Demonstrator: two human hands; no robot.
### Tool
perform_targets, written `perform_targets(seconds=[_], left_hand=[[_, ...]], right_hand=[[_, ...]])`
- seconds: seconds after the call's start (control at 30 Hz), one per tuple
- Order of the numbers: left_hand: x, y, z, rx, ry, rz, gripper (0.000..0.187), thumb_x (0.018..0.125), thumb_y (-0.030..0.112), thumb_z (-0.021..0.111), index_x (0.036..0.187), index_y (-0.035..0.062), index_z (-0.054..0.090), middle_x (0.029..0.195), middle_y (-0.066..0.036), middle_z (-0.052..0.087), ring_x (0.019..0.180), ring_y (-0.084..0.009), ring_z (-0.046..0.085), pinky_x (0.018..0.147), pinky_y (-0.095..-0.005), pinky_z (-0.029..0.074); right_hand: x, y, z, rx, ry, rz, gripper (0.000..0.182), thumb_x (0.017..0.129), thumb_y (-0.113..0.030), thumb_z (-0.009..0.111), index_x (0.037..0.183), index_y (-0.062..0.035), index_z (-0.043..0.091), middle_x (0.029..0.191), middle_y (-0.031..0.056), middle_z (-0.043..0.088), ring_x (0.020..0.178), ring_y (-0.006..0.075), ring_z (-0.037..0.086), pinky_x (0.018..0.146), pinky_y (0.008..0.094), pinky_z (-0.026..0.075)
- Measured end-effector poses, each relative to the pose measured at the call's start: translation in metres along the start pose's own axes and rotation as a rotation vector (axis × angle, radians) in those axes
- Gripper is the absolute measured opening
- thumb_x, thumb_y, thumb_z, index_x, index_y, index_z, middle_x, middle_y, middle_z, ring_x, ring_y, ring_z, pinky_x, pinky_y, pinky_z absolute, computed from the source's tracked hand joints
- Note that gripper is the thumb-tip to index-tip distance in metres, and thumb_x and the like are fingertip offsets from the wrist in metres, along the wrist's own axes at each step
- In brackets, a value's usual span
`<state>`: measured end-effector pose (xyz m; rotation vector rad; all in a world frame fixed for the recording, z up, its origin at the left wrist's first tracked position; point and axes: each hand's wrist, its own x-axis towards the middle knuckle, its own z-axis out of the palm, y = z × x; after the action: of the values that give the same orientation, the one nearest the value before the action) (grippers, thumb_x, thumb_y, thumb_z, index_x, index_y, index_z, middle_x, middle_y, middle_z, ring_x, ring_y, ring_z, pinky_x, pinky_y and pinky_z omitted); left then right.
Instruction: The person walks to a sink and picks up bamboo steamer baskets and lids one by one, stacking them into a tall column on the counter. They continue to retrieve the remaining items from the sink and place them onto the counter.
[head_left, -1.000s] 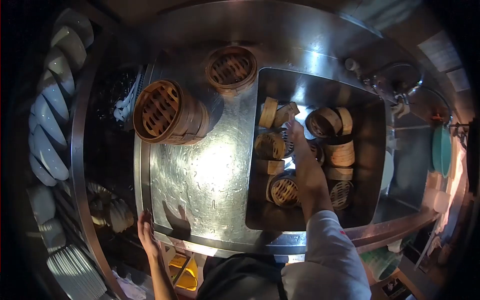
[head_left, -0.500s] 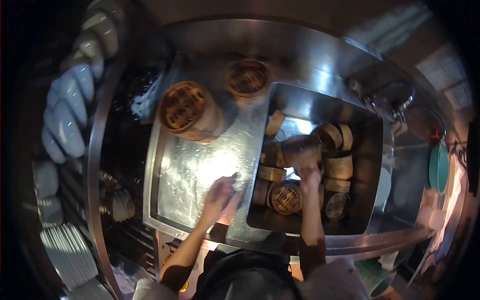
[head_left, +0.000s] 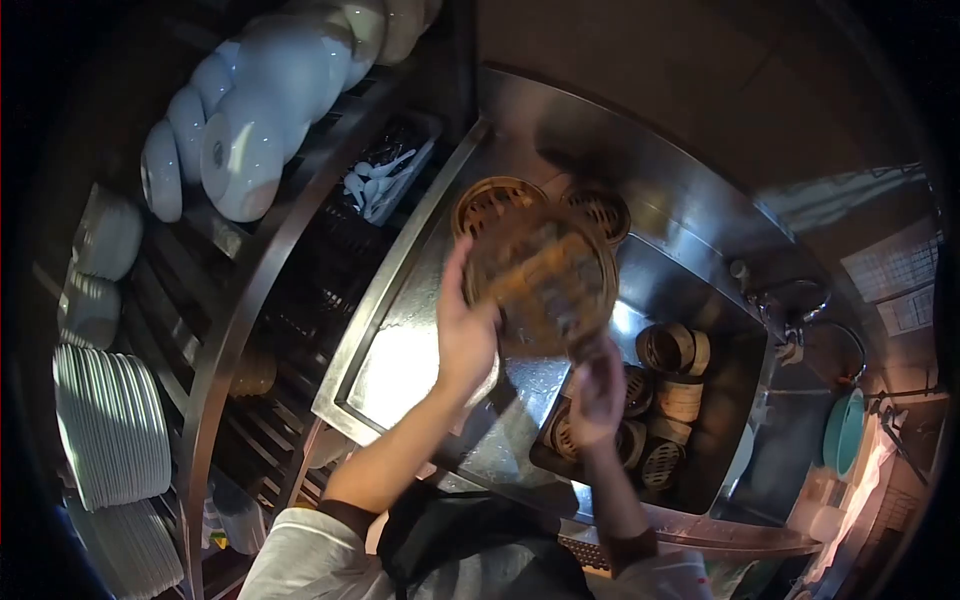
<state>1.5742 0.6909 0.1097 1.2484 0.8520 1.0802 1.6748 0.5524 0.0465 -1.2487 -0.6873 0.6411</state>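
Observation:
Both hands hold a round bamboo steamer basket (head_left: 540, 280) up in front of me, its slatted base facing me, slightly blurred. My left hand (head_left: 467, 335) grips its left rim, fingers closed along the edge. At the lower right rim, my right hand (head_left: 597, 393) is closed on the same basket, its fingers smeared by motion. Just behind it, partly covered, stand a steamer stack (head_left: 490, 197) and another steamer (head_left: 603, 213) on the metal drainboard (head_left: 410, 300). More steamers (head_left: 680, 400) lie jumbled in the sink basin below and right of my right hand.
A rack on the left carries white bowls (head_left: 243, 150) and stacked plates (head_left: 115, 425). White spoons (head_left: 380, 180) lie in a tray beside the drainboard. A faucet (head_left: 780, 305) rises at the sink's right, near a teal bowl (head_left: 845, 432).
My right hand has lifted a steamer from the sink, up and left over the drainboard. My left hand has risen and taken hold of it too. The view has turned left.

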Motion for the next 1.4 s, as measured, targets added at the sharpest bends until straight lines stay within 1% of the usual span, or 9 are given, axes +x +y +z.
perform_targets(seconds=[0.07,0.1,0.13,0.33,0.4,0.53,0.6,1.0,1.4], left_hand=[[0.048,0.004,-0.016,-0.077,-0.003,0.004,0.059,0.073,-0.007,0.045,0.131,-0.0011,0.033,0.125,-0.015,0.046,0.107,-0.0179,0.049,0.09,-0.0255,0.038],[0.069,0.005,-0.019,-0.108,-0.001,0.006,0.057,0.074,-0.006,0.047,0.13,-0.0022,0.034,0.122,-0.016,0.049,0.109,-0.0187,0.048,0.093,-0.0267,0.036],[0.093,-0.003,-0.02,-0.006,-0.003,0.14,0.063,0.07,-0.013,0.037,0.132,0.0011,0.034,0.12,-0.014,0.05,0.086,-0.0148,0.055,0.071,-0.022,0.043],[0.149,-0.032,-0.017,0.229,-0.096,0.112,0.059,0.072,-0.008,0.041,0.13,-0.0012,0.036,0.115,-0.017,0.053,0.098,-0.0186,0.053,0.08,-0.0249,0.043],[0.155,-0.043,-0.02,0.296,-0.081,0.023,0.056,0.069,-0.005,0.041,0.125,-0.004,0.04,0.113,-0.023,0.055,0.109,-0.0283,0.052,0.093,-0.0304,0.037],[0.157,-0.054,-0.024,0.249,-0.074,0.033,0.056,0.069,-0.004,0.042,0.125,-0.0041,0.04,0.112,-0.022,0.056,0.108,-0.0274,0.052,0.092,-0.0296,0.037],[0.157,-0.053,-0.027,0.164,-0.106,-0.011,0.056,0.071,-0.007,0.041,0.127,-0.0027,0.039,0.113,-0.017,0.055,0.101,-0.0201,0.053,0.087,-0.0254,0.039],[0.159,-0.059,-0.023,0.232,-0.071,0.036,0.055,0.069,-0.004,0.043,0.124,-0.0035,0.043,0.114,-0.02,0.055,0.109,-0.0252,0.052,0.094,-0.028,0.036],[0.164,-0.057,-0.021,0.244,-0.134,0.035,0.058,0.07,-0.01,0.04,0.127,-0.0032,0.038,0.116,-0.016,0.053,0.104,-0.0202,0.052,0.089,-0.0259,0.039]], right_hand=[[0.057,-0.04,0.029,0.179,-0.079,-0.134,0.066,0.086,-0.04,0.052,0.136,-0.0053,0.027,0.136,0.0136,0.033,0.125,0.0224,0.031,0.101,0.0396,0.025],[0.084,-0.047,0.038,0.115,-0.13,-0.07,0.066,0.087,-0.042,0.05,0.137,-0.006,0.027,0.138,0.0134,0.029,0.127,0.0225,0.028,0.102,0.0416,0.023],[0.112,-0.053,0.045,0.05,-0.18,-0.007,0.065,0.087,-0.044,0.047,0.137,-0.0066,0.026,0.14,0.0132,0.025,0.129,0.0226,0.025,0.102,0.0435,0.022],[0.193,0.002,0.067,-0.25,-0.211,0.064,0.045,0.089,-0.027,0.042,0.128,-0.0026,0.04,0.127,0.0134,0.046,0.119,0.0222,0.042,0.098,0.0333,0.029],[0.192,0.006,0.069,-0.37,-0.127,0.131,0.04,0.087,-0.019,0.04,0.122,-0.0008,0.045,0.112,0.0138,0.057,0.108,0.0227,0.051,0.093,0.0295,0.034],[0.193,0.016,0.073,-0.406,-0.106,0.08,0.039,0.087,-0.018,0.039,0.121,0.0004,0.046,0.106,0.0152,0.059,0.104,0.0239,0.054,0.09,0.0316,0.037],[0.196,0.023,0.076,-0.497,-0.068,0.023,0.038,0.086,-0.017,0.039,0.118,0.0008,0.048,0.103,0.0153,0.06,0.1,0.0236,0.055,0.087,0.0323,0.039],[0.197,0.027,0.071,-0.582,0.018,0.004,0.039,0.079,-0.018,0.044,0.112,0.0013,0.053,0.097,0.017,0.061,0.093,0.025,0.057,0.083,0.0325,0.041],[0.191,0.015,0.074,-0.569,0.045,0.004,0.04,0.075,-0.017,0.044,0.11,0.0019,0.053,0.099,0.0208,0.06,0.097,0.0307,0.055,0.085,0.0343,0.039]])
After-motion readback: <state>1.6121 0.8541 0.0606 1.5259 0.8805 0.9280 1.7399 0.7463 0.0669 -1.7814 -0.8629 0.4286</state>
